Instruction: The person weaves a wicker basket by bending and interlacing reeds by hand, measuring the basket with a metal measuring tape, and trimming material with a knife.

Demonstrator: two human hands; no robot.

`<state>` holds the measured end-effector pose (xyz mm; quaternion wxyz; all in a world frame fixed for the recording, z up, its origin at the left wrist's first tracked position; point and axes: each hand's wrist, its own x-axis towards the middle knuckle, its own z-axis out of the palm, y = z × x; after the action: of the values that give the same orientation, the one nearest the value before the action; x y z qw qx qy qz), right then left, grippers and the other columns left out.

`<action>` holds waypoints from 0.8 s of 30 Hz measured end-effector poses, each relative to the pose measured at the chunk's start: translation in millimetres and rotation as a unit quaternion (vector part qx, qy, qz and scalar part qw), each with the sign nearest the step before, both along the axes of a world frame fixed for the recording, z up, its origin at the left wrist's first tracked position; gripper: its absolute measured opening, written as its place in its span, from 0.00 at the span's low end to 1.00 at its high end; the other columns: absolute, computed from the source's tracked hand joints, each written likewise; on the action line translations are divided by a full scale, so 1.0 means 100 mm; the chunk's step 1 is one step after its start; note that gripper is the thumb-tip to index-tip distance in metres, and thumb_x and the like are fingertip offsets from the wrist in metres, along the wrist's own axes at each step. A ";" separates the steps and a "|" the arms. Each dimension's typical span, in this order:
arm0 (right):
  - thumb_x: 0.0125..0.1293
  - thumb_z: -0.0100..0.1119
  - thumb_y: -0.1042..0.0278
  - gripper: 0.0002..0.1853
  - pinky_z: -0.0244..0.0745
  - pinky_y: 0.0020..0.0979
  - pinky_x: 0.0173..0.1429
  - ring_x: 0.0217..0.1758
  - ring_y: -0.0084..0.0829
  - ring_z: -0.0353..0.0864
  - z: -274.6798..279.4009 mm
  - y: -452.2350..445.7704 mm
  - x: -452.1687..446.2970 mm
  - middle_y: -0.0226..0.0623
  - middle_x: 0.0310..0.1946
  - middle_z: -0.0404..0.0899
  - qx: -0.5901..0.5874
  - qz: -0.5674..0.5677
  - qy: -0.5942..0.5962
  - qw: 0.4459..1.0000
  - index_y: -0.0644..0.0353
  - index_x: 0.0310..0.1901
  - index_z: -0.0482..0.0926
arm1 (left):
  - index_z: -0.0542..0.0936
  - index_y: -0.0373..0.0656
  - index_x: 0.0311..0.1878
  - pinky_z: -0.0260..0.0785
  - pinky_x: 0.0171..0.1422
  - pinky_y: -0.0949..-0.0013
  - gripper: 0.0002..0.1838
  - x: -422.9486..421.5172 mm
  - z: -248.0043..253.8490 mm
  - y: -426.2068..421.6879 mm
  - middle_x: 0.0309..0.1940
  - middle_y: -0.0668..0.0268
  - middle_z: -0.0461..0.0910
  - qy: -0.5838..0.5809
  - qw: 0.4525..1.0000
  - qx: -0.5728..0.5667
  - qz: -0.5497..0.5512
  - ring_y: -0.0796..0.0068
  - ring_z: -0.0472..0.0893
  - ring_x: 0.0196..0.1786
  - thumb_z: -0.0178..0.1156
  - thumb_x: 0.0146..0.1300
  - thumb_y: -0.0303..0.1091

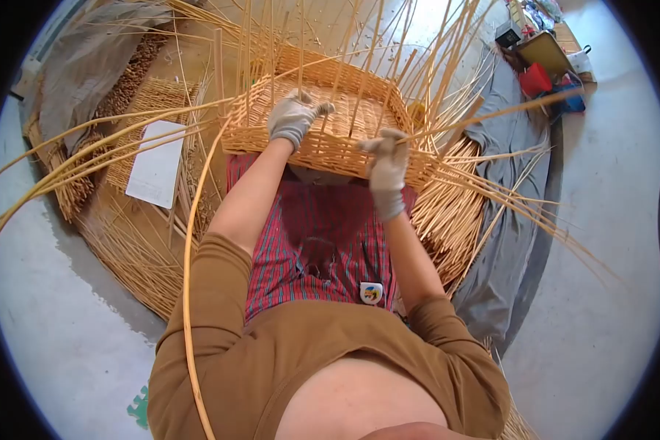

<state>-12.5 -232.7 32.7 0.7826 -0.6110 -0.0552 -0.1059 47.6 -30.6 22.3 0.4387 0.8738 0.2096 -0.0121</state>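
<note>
Wicker basket (pixel 323 152): lay straight ahead of the person, above the lap; an open, angular tray shape with cut-off corners, its long axis running crosswise and slanting slightly down to the right.
Near wall: the side closest to the body, with both hands at it and the hollow of the basket beyond them.
Left hand (pixel 290 119): gloved, over the near wall left of its middle; fingers bent and partly spread, a hold on any stake not certain.
Right hand (pixel 389 165): gloved, the nearer to the right corner; fingers blurred, apparently closed on the weaving rod.
Weaving rod (pixel 491 117): long, thin and blurred, slanting outward to the right.
Stakes (pixel 358 110): slender, pale, rising around the walls.
Weave: honey-coloured, tight horizontal courses; base of flatter texture.
Plaid cloth (pixel 268 253): red, over the lap, a tape measure (pixel 371 293) on it.
Left ground: white board (pixel 156 165), smooth and rectangular, against a coarse woven panel (pixel 136 121).
Right ground: bundled rods (pixel 455 213), dry and straight, beside grey sheeting (pixel 497 242), creased.
</note>
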 end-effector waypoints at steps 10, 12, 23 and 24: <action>0.76 0.51 0.53 0.18 0.70 0.34 0.23 0.17 0.30 0.74 0.02 0.02 1.10 0.31 0.16 0.74 -0.277 -0.202 -0.186 0.921 0.60 0.38 0.81 | 0.49 0.54 0.79 0.76 0.48 0.56 0.46 -0.49 -0.03 -0.78 0.49 0.47 0.79 -0.171 0.954 0.125 -0.212 0.51 0.82 0.50 0.65 0.62 0.39; 0.76 0.49 0.49 0.21 0.55 0.31 0.15 0.09 0.24 0.57 -0.03 0.02 1.21 0.23 0.10 0.62 -0.042 0.029 0.207 0.977 0.56 0.32 0.79 | 0.36 0.61 0.80 0.75 0.49 0.53 0.54 -0.47 0.06 -0.80 0.49 0.46 0.80 -0.011 0.954 0.186 -0.236 0.49 0.82 0.49 0.66 0.61 0.40; 0.76 0.46 0.55 0.19 0.46 0.27 0.16 0.11 0.20 0.48 0.71 -0.23 1.26 0.21 0.10 0.52 0.095 0.030 0.044 0.994 0.49 0.24 0.72 | 0.37 0.64 0.80 0.74 0.51 0.53 0.60 -0.35 0.12 -0.67 0.46 0.48 0.83 0.042 0.961 0.135 -0.236 0.50 0.83 0.50 0.72 0.55 0.45; 0.76 0.48 0.55 0.19 0.47 0.26 0.16 0.13 0.19 0.50 0.58 -0.35 1.31 0.21 0.11 0.54 0.231 0.044 0.061 0.970 0.50 0.25 0.73 | 0.38 0.63 0.80 0.74 0.52 0.53 0.61 -0.35 0.16 -0.66 0.47 0.47 0.83 0.046 0.964 0.116 -0.234 0.49 0.82 0.51 0.73 0.53 0.44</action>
<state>118.6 -268.0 91.1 0.9083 -0.4159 -0.0078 -0.0440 12.8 -96.3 38.5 0.3095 0.9418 0.0193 -0.1302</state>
